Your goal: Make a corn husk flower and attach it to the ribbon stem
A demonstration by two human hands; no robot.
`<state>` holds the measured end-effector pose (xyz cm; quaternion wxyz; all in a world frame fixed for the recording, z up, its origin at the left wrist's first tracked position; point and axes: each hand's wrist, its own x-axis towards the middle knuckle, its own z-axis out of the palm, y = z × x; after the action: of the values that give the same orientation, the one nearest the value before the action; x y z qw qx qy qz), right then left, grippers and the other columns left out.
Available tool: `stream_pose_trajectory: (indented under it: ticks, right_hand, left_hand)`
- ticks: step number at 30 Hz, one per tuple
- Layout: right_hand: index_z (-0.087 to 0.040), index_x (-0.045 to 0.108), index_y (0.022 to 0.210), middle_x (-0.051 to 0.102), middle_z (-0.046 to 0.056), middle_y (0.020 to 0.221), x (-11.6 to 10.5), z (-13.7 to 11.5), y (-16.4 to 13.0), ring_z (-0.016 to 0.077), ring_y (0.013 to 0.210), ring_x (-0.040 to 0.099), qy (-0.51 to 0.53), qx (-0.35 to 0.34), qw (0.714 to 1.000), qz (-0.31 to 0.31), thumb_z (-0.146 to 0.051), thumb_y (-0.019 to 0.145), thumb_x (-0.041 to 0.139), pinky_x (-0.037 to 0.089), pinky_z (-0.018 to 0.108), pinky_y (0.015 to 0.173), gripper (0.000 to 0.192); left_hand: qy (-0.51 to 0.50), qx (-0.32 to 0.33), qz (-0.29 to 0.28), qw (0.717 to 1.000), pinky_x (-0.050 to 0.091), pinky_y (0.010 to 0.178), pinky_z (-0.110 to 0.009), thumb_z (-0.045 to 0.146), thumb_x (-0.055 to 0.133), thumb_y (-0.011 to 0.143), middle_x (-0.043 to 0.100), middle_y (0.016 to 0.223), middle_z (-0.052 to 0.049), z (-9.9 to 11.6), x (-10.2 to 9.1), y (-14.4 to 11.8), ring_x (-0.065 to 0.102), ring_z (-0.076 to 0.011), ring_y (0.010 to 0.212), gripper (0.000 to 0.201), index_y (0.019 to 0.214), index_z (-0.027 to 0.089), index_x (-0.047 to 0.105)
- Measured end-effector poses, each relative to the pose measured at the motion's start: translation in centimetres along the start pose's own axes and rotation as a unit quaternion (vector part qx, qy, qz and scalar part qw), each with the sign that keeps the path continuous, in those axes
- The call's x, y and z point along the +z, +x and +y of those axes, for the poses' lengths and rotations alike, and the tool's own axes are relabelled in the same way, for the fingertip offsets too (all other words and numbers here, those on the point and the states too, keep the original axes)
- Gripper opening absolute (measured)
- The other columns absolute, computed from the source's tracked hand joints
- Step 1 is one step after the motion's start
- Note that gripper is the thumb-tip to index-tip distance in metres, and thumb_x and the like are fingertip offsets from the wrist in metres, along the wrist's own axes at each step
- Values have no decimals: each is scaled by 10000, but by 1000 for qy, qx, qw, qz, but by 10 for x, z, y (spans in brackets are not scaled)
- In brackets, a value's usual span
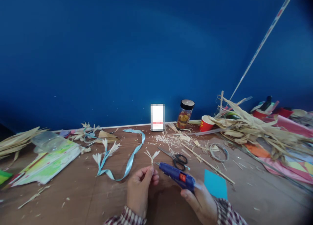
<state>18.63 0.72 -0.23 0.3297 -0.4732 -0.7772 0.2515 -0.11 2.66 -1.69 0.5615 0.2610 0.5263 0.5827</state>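
Observation:
Pinched in the fingers of my left hand [141, 182] is a small pale dried-husk flower [152, 156], upright with its strips splayed at the top. My right hand [201, 199] grips a blue hot glue gun [174, 174], its nozzle pointing left, close beside the flower's stem. Whether the tip touches the stem I cannot tell. Black-handled scissors [179, 161] lie just behind the glue gun. Left of my hands, a husk flower spray [105, 155] with blue-wrapped stems lies on the table, and a light blue ribbon [132, 158] curls away from it.
Husk scraps [168, 140] litter the brown table [97, 199]. Toward the blue wall stand a black-lidded jar [185, 115] and a red paper cup [206, 124]. A blue paper square [215, 184] lies near my right wrist. Dried husks [246, 124] pile up at right; a colourful sheet [49, 166] lies left.

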Motion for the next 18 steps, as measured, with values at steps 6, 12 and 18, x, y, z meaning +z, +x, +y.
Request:
stream_pose_trajectory:
  ticks: [6,12,18]
  right_hand:
    - [-170,538,993,612,60,770,-2,-3,1,199,717,578,21,1,1000,-18,-425,854,357,439,269,644,342]
    - [-173,551,968,618,62,758,-1,-1,1,207,708,582,6,7,1000,-10,-455,849,347,449,272,643,367]
    - [-189,535,1044,638,73,827,-1,-3,2,213,750,591,-5,-8,1000,25,-469,852,333,452,276,660,395]
  left_hand:
    - [-9,-27,-29,999,468,485,-187,323,659,654,628,609,-19,0,2,-3,557,-89,518,219,665,107,632]
    - [-15,-19,-25,999,464,491,-183,318,657,659,628,609,-17,0,2,-3,555,-85,526,216,684,105,633]
    - [-13,-36,-19,999,468,486,-180,321,651,668,633,617,-19,-1,3,-2,562,-85,529,219,703,106,625]
